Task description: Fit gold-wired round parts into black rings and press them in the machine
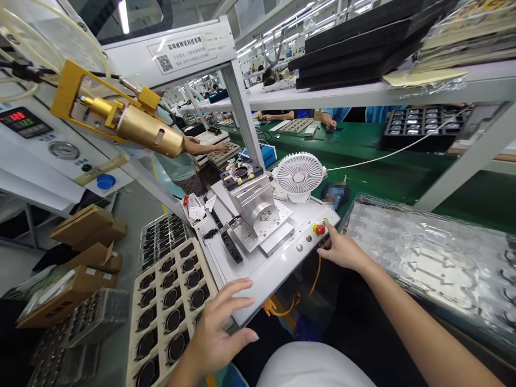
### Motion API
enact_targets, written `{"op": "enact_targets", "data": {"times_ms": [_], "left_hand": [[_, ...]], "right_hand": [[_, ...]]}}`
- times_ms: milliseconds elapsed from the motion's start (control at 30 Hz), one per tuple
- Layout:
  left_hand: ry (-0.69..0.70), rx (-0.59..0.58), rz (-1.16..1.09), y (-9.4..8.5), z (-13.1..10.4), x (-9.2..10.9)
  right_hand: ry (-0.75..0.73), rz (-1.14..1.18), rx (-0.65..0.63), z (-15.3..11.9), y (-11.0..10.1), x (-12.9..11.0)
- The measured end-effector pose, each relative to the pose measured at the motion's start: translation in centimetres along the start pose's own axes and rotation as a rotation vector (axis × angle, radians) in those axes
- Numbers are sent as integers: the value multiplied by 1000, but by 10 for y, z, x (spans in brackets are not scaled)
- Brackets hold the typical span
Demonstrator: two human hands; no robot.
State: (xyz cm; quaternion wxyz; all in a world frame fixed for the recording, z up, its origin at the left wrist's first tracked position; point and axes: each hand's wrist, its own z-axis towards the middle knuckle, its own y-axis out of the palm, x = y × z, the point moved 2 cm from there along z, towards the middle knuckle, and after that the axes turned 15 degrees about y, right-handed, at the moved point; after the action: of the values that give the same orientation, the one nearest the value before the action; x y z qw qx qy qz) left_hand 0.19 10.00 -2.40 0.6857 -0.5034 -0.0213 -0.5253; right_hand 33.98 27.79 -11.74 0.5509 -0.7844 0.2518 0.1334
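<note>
The white machine base (262, 285) stands in front of the person, with a shiny metal block (260, 207) on top and buttons along its near edge. The right hand (342, 250) is at the right end, pointing finger at a green button (326, 221), just beside the red button (320, 230). Its thumb and finger are apart, but the other fingers are hard to see, so I can't tell if it is closed. The left hand (220, 328) is open and holds nothing, near the front left corner. Between the hands, the front edge has bare room. The left hand hides part of the beige tray (159, 322), which is cut off at the bottom. A white fan (299, 174) sits behind the block, a clear plastic tray (381, 242) lies to the right, and a gold cylinder (153, 131) hangs at upper left, beside a gray post (244, 107).
</note>
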Motion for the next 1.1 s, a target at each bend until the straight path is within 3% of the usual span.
{"op": "enact_targets", "data": {"times_ms": [233,300,400,467,567,700,767,833,867,933,967,1033,1100], "left_hand": [[-293,114,-465,101,15,-15],[-407,184,-656,123,15,-18],[-527,320,-955,154,8,-26],[-530,366,-1109,170,3,-31],[-512,406,-1246,184,0,-36],[-567,439,-1210,186,3,-43],[-608,429,-1131,183,5,-46],[-644,415,-1057,178,3,-49],[-654,410,-1029,176,1,-50],[-662,407,-988,170,-6,-52],[-666,409,-973,167,-9,-53],[-680,420,-949,163,-16,-54],[-696,428,-935,163,-20,-55]], "right_hand": [[26,163,-80,-8,-14,11],[-70,265,-89,-30,-8,17],[-311,513,-185,-75,21,19],[-409,642,-205,-101,46,17],[-481,755,-122,-121,77,11],[-586,723,-27,-120,82,6],[-643,585,-24,-111,64,10],[-544,398,53,-98,27,28],[-412,310,132,-91,3,44],[26,115,329,-76,-52,88],[166,73,386,-70,-80,112],[357,12,451,-61,-127,160],[493,-55,460,-55,-158,200]]}}
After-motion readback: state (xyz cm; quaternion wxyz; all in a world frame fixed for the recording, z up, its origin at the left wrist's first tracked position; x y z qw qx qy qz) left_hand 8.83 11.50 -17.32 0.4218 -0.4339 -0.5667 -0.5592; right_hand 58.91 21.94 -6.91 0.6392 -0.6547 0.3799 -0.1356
